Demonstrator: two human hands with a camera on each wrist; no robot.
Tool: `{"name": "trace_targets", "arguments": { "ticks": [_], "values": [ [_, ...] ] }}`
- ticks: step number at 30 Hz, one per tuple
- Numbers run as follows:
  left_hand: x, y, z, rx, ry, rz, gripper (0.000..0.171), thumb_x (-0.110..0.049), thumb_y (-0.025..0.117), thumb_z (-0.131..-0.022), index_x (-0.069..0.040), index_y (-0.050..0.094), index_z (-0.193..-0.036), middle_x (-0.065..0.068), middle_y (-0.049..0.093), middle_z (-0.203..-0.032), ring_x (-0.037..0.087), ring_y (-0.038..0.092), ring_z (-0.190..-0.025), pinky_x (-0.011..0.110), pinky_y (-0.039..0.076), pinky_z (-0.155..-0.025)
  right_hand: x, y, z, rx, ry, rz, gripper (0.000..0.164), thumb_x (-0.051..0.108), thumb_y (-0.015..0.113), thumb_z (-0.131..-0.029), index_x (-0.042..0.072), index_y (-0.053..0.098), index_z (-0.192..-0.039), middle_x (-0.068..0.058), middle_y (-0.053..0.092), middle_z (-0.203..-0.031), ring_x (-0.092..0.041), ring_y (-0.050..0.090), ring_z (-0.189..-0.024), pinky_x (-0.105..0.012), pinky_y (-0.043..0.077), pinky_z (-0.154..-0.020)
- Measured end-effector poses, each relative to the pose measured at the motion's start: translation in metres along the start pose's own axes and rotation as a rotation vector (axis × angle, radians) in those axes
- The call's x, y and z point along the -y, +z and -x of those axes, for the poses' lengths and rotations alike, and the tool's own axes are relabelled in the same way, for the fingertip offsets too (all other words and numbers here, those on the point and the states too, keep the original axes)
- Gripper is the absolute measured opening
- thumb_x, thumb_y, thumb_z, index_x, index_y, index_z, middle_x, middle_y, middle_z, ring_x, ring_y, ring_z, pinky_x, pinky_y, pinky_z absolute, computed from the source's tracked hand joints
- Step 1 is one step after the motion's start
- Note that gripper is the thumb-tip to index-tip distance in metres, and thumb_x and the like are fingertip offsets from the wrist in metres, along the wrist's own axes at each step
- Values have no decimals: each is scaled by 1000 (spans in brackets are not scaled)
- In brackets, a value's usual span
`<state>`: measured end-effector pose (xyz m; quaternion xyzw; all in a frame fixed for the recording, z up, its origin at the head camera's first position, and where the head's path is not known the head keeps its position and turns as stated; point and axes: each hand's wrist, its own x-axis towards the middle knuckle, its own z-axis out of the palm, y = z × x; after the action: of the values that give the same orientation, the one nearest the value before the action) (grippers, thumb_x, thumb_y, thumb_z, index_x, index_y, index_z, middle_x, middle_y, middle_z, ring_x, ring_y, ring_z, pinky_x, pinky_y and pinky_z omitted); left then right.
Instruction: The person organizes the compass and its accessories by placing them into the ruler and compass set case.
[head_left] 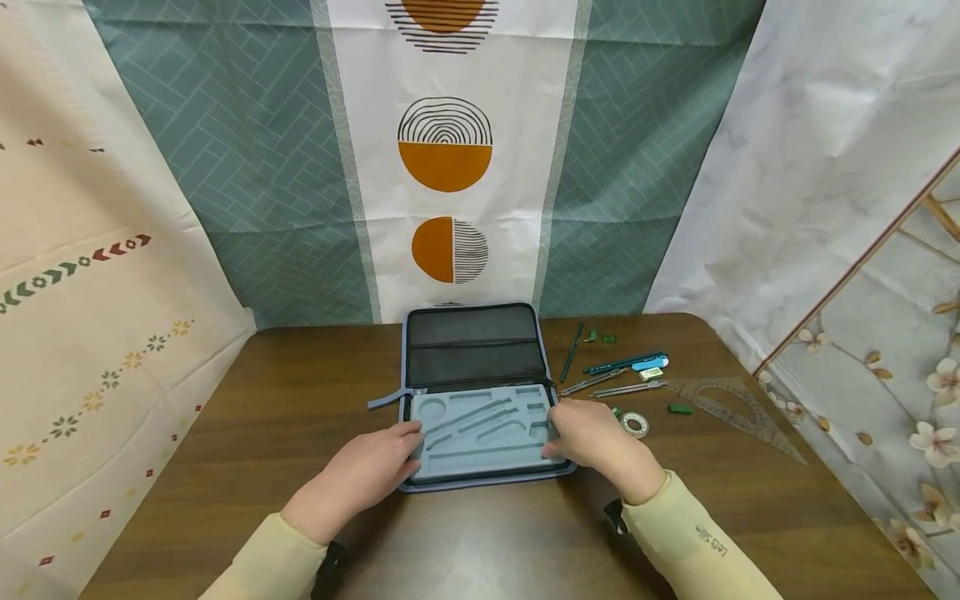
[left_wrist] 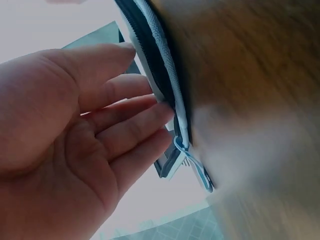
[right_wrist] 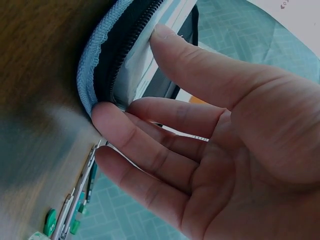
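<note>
An open zip case (head_left: 474, 343) with a dark mesh lid and blue-grey edging lies on the table. In its lower half sits a light blue tray (head_left: 480, 447) with shaped hollows, which look bare. My left hand (head_left: 363, 473) holds the tray's left side, thumb over the top edge, fingers against the side near the zip. On the right side, my right hand (head_left: 600, 435) holds the same tray; in the right wrist view its thumb (right_wrist: 170, 45) lies at the tray's top edge, and a finger touches the case's edging (right_wrist: 86, 80). The tray's underside is hidden.
Right of the case lie a dark green pencil (head_left: 572, 353), a pen (head_left: 615, 365), two metal compass-like tools, a white eraser (head_left: 651, 374), a green block (head_left: 680, 409), a white ring-shaped roll (head_left: 635, 415) and a clear set square (head_left: 731, 398). A strap (head_left: 386, 400) sticks out left.
</note>
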<state>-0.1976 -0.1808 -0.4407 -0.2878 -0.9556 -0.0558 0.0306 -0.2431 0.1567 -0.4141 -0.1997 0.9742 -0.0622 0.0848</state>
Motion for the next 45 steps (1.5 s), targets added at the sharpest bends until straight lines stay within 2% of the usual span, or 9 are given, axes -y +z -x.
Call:
{"name": "trace_targets", "arguments": {
  "ticks": [9,17,21,25,28,33,37,39,45],
  "values": [
    [2,-9,-4,64,27,66,39,-17,84,-100,3,74,-131,21,69,-144,36,70,-129,51,59,-102,0,1,4,-40,-12,4,34,31,95,-90,14,66,-83,2,56,-76,-16,51,-69,-41,49,-67],
    [1,-2,-5,54,28,56,36,-18,86,-98,2,75,-126,22,70,-142,36,71,-127,50,61,-98,-3,4,10,-38,-9,-22,36,30,94,-91,15,62,-80,0,54,-76,-17,50,-69,-40,44,-66],
    [2,-3,-3,42,18,58,33,-17,86,-98,1,76,-123,22,71,-142,37,72,-126,50,61,-98,-6,6,6,-16,-33,-33,30,33,92,-92,10,75,-99,-2,66,-90,-20,61,-79,-44,52,-73],
    [3,-4,-1,25,27,60,30,-16,87,-97,1,76,-119,23,72,-139,37,73,-122,50,62,-95,-14,7,3,-12,-60,-39,48,37,90,-94,7,78,-130,-7,75,-117,-26,71,-99,-49,59,-86],
    [3,-3,-1,18,36,63,30,-16,87,-97,1,76,-119,23,72,-139,37,74,-120,50,62,-94,-22,6,3,-25,-74,-47,48,37,88,-96,9,78,-134,-1,75,-107,-19,69,-90,-44,58,-78],
    [3,-3,-1,11,26,59,29,-16,86,-97,1,76,-119,22,72,-139,36,73,-122,50,61,-95,-36,3,5,-71,-88,-63,37,33,87,-97,13,80,-126,8,65,-81,-10,57,-71,-37,48,-65],
    [2,-4,0,8,20,57,28,-15,86,-97,1,76,-118,22,72,-139,36,73,-122,50,62,-94,-49,0,8,-110,-64,-43,40,31,88,-96,12,79,-131,-3,79,-111,-24,74,-94,-50,59,-79],
    [1,-4,0,8,20,58,29,-15,86,-97,2,76,-119,22,72,-139,37,73,-123,50,61,-95,-56,-2,10,-119,-42,-30,46,30,88,-96,12,77,-137,-7,77,-130,-30,75,-111,-55,60,-89],
    [1,-5,0,3,13,60,32,-15,86,-98,2,76,-123,22,71,-140,37,72,-124,50,61,-96,-73,-9,15,-111,5,24,53,30,89,-95,10,73,-142,-12,73,-138,-38,73,-116,-58,61,-87]
  ]
}}
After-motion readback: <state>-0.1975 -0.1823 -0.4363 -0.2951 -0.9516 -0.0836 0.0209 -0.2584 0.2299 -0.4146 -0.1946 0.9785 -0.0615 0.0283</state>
